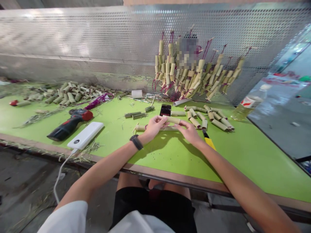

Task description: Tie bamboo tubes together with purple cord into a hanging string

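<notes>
A short pale green bamboo tube (173, 120) is held level between my two hands, above the table. My left hand (156, 127), with a dark band on its wrist, grips the tube's left end between thumb and fingers. At the other end, the fingers of my right hand (189, 131) pinch it. A thin cord seems to run below the tube, partly hidden by my fingers. Just under my hands, a row of bamboo pieces (139, 127) lies on the green table (167, 155). A yellow-and-black handled tool (209, 141) rests beside my right wrist.
Behind my hands lie a black box-like object (165, 110) and loose bamboo tubes (220, 124). Strung bamboo bundles (167, 69) hang on the perforated metal panel (97, 42). Leftward are a cordless drill (70, 125), a white power bank (86, 135) and a bamboo heap (68, 95). A bottle (251, 103) stands right.
</notes>
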`<action>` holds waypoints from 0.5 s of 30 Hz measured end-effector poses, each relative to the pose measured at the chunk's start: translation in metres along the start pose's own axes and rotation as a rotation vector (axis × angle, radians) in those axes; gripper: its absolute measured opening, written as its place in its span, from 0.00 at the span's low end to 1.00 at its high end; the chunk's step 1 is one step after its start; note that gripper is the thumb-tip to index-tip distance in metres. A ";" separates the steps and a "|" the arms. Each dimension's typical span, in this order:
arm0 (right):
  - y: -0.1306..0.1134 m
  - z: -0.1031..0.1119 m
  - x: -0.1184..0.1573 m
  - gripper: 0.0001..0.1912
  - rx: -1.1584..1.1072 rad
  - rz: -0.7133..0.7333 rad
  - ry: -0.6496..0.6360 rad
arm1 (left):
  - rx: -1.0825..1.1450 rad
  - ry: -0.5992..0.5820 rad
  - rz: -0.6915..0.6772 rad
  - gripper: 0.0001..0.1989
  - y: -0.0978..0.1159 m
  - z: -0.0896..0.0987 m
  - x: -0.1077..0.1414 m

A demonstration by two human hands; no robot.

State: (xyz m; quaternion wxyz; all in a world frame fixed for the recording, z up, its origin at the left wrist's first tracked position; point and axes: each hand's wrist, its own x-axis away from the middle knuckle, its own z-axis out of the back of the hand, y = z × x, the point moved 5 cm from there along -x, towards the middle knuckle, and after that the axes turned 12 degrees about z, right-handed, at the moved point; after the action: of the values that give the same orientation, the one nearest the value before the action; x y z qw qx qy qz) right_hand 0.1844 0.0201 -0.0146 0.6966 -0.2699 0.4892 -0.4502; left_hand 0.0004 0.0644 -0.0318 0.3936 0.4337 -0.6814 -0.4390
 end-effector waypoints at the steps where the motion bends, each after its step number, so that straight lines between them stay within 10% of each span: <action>1: 0.001 -0.002 0.001 0.19 -0.022 -0.016 -0.008 | 0.007 -0.005 0.011 0.20 0.000 -0.001 0.001; 15: 0.004 -0.009 0.005 0.19 -0.098 -0.112 0.008 | -0.076 -0.112 0.030 0.18 -0.013 -0.012 0.005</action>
State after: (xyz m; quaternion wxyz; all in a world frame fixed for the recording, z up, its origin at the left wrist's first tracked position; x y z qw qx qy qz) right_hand 0.1779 0.0176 -0.0236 0.6542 -0.3288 0.4977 -0.4650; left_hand 0.0130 0.0539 -0.0402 0.3776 0.3828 -0.6916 -0.4822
